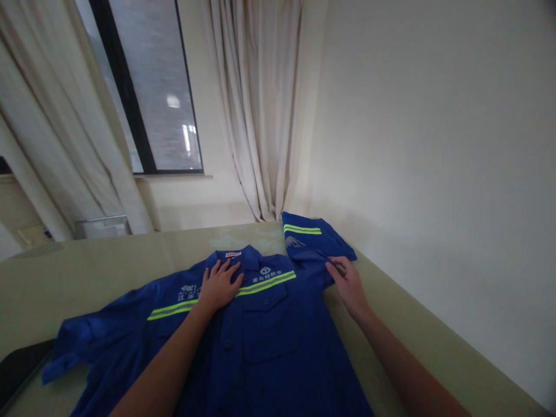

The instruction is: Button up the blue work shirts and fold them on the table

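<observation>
A blue short-sleeved work shirt (269, 330) lies front side up on the table, its collar pointing away from me. Yellow-green reflective stripes and pale printed lettering cross its chest. My left hand (220, 285) rests flat on the upper chest just below the collar, fingers spread. At the right, my right hand (347, 284) pinches the edge of the shirt's sleeve between thumb and fingers. Just behind that sleeve sits a folded blue garment (319, 234) with the same kind of stripe. The other sleeve stretches out to the left.
The pale greenish table (143, 255) meets a bare wall (434, 145) along its right side. A dark flat object (21, 370) lies at the left edge, partly out of view. Beige curtains (260, 104) and a window (160, 87) stand beyond the table.
</observation>
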### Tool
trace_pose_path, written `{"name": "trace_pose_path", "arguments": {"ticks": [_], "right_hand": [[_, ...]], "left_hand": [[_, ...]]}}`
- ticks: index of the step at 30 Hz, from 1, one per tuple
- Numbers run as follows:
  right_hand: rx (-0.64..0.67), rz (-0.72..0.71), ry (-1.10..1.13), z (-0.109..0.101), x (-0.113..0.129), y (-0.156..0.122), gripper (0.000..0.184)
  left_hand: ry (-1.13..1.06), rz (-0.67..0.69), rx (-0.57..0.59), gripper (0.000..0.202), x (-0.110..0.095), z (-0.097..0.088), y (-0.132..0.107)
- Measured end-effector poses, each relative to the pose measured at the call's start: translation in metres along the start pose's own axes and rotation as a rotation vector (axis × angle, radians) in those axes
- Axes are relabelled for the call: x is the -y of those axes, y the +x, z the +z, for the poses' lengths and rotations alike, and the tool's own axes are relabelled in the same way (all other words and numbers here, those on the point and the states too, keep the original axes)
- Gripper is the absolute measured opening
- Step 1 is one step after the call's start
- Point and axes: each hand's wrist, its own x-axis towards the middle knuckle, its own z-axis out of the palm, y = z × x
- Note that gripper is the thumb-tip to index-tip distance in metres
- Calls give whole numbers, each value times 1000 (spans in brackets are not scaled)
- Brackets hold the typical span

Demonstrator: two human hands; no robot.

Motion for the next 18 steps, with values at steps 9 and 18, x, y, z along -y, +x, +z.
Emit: {"name": "trace_pose_path", "arguments": {"ticks": [9,18], "right_hand": [[44,540,548,15,-2,-3,41],[-283,445,676,8,0,3,65]], "left_hand": [[-9,144,-90,53,-49,-14,-43],[-16,224,94,57,-90,-4,-110]]}}
